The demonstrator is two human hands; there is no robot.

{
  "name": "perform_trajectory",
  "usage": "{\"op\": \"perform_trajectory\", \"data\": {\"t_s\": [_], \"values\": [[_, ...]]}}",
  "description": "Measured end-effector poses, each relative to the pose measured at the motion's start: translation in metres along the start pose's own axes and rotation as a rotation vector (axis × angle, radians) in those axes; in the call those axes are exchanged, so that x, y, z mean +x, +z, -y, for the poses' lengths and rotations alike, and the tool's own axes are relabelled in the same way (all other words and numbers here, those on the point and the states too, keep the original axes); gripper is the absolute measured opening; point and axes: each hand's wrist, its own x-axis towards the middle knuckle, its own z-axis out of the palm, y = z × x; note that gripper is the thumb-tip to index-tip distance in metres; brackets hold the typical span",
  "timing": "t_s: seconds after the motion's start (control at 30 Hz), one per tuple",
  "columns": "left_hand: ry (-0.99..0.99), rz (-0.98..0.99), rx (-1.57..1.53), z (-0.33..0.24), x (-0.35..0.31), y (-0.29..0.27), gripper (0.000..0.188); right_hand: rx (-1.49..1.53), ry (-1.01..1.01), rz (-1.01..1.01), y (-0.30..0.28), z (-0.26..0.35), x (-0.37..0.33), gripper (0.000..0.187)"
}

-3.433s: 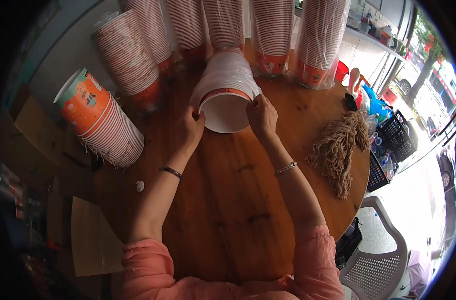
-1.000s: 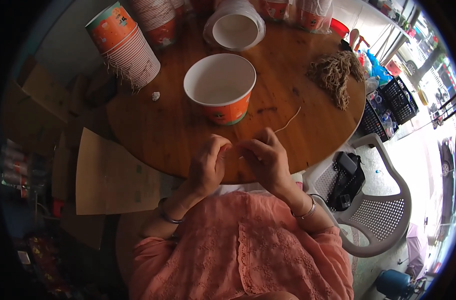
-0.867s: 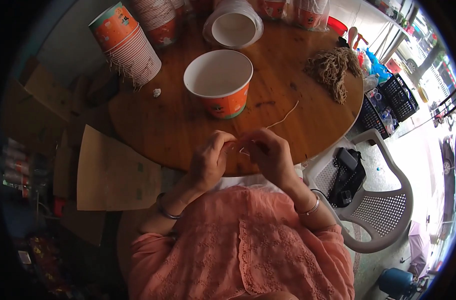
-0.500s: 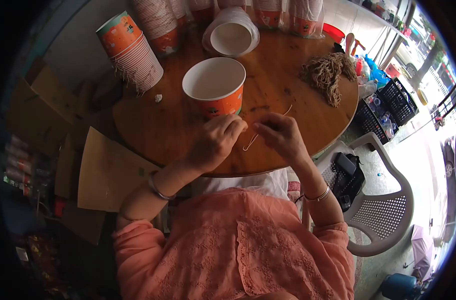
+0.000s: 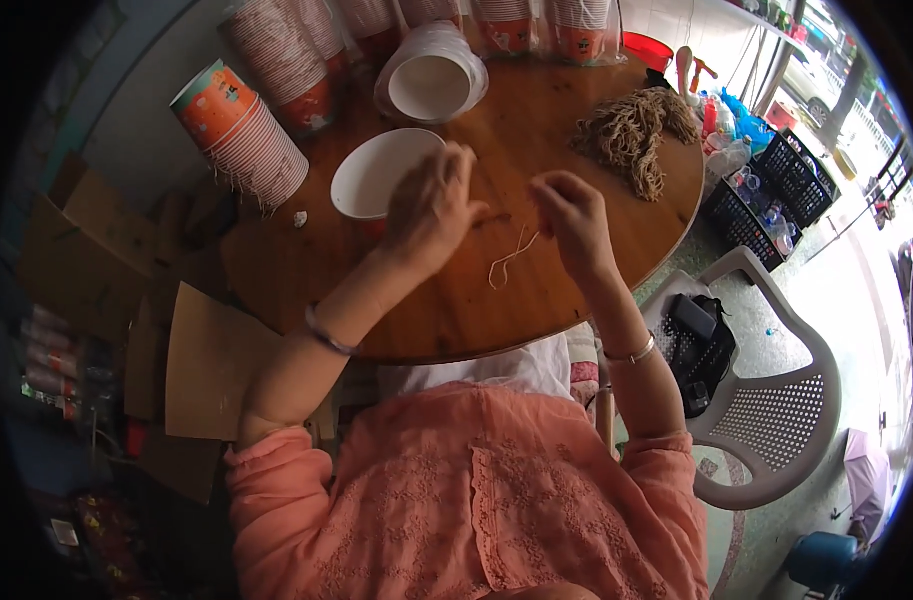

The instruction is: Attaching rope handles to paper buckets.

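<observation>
left hand [image 5: 432,215] unclenched, before paper tub [image 5: 369,178] | right hand [image 5: 575,220] pinching thin string [image 5: 499,277]

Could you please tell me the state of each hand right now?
Left hand: open, holding nothing visible.
Right hand: closed, pinching a thin string.

From over here I can see a grey chair [image 5: 777,425], black bag [image 5: 719,362] on it, plus a black crate [image 5: 734,226] with bottles [image 5: 779,228].
</observation>
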Motion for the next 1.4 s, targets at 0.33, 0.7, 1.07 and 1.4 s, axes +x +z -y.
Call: {"op": "perform_trajectory", "data": {"t_s": [0.33, 0.7, 1.07, 1.4], "values": [[-0.425, 0.211, -0.204, 0.061, -0.031, 0.008, 0.021, 0.415, -0.129, -0.153, 0.069, -0.028, -0.006, 0.012], [-0.654, -0.199, -0.639, -0.032, -0.136, -0.079, 0.007, 0.065, -0.616, -0.119, 0.126, -0.008, -0.095, 0.007], [-0.585, -0.224, -0.607, -0.037, -0.147, -0.082, 0.014, 0.034, -0.612, -0.102, 0.132, -0.004, -0.104, 0.007], [-0.58, -0.227, -0.565, -0.037, -0.146, -0.083, 0.013, 0.03, -0.61, -0.08, 0.132, -0.008, -0.101, 0.007]]}}
